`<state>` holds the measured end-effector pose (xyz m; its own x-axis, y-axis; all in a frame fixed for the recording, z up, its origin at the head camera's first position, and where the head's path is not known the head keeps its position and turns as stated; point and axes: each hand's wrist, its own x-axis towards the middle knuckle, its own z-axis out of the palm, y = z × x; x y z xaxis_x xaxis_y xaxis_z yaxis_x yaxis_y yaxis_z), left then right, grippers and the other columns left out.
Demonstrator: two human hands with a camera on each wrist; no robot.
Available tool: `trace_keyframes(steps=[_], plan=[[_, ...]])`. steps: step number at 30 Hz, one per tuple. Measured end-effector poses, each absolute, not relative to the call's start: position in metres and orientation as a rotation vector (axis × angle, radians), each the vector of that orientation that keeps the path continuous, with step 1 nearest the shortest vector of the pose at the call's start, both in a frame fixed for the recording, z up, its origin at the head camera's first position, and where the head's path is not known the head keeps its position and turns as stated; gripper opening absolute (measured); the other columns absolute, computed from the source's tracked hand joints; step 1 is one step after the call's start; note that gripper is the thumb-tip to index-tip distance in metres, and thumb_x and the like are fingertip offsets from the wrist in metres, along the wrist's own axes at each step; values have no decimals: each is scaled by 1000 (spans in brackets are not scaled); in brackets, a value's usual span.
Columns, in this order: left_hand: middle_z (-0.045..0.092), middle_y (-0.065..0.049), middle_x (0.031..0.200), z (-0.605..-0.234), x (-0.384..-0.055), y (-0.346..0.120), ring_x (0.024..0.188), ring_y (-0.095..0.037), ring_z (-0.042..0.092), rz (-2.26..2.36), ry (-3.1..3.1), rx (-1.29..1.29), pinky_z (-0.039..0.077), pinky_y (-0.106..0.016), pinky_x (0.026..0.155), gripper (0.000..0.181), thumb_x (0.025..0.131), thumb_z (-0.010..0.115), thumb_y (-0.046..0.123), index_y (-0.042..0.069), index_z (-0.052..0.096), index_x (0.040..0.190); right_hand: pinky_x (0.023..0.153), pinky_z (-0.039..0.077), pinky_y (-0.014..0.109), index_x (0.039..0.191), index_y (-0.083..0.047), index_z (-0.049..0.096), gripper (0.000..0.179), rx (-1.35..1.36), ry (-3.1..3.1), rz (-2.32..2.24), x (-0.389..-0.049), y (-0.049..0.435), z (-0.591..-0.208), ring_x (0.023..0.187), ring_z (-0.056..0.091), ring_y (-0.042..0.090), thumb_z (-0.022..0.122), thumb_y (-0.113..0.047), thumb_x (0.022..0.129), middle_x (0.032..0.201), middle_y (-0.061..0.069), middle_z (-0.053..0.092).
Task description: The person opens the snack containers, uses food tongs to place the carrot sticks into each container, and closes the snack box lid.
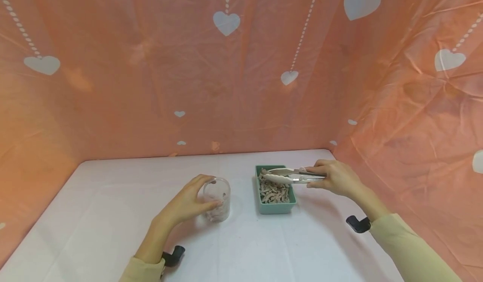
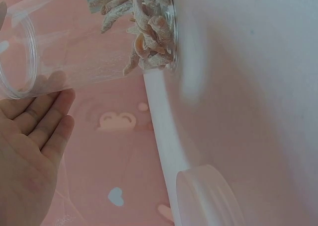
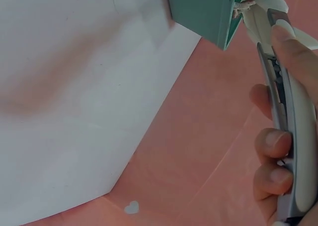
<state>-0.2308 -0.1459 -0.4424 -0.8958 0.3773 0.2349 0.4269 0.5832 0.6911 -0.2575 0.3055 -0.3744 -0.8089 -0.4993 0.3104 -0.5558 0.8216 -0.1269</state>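
My left hand (image 1: 188, 200) holds a clear cylindrical jar (image 1: 223, 191) standing upright on the table, thumb and fingers on opposite sides near its top. Wrinkled, pale-dusted brownish strips (image 2: 149, 27) lie in the bottom of the jar. To its right, a green rectangular box (image 1: 276, 209) holds many more of these strips (image 1: 275, 191). My right hand (image 1: 336, 177) grips food tongs (image 1: 298, 177) by their metal handles. Their whitish tips reach into the box over the far part of the pile. In the right wrist view, my fingers (image 3: 274, 179) curl round the tongs' handle.
The white-covered table (image 1: 113, 215) meets an orange-pink curtain (image 1: 151, 84) with white hearts at its back and sides. A pale round lid-like piece (image 2: 206, 198) rests on the table near the jar in the left wrist view. Black straps (image 1: 172, 257) sit on both wrists.
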Motion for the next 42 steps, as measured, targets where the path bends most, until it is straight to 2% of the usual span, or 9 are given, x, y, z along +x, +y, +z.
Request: trace_keyframes(steps=[6,16,35,42], plan=[[59,-7,142,-443,-231,-147,137,-34,52,-1229,-2734,-701,41,-60,115,73,87,84,44,7,57,144,60,46,26,118,-7,80,50,803,-2705,431,-257,311,-374,73,58,9,94,-28,75,96,-3,73],[59,-6,141,-444,-232,-147,137,-34,52,-1232,-2744,-698,42,-61,114,73,88,84,45,9,56,144,59,44,24,119,-7,79,49,797,-2692,535,-253,313,-364,71,54,5,94,-25,76,95,-4,72],[58,-9,143,-443,-231,-146,139,-35,51,-1203,-2758,-682,40,-61,115,75,87,83,48,8,57,144,54,40,22,116,-6,80,48,840,-2617,526,-250,309,-356,67,50,1,95,-23,74,94,-4,73],[58,-10,144,-443,-231,-146,139,-36,50,-1214,-2757,-681,40,-62,115,75,87,83,48,8,56,144,55,42,21,117,-7,80,49,917,-2564,502,-247,297,-346,68,52,4,95,-21,73,98,-4,72]])
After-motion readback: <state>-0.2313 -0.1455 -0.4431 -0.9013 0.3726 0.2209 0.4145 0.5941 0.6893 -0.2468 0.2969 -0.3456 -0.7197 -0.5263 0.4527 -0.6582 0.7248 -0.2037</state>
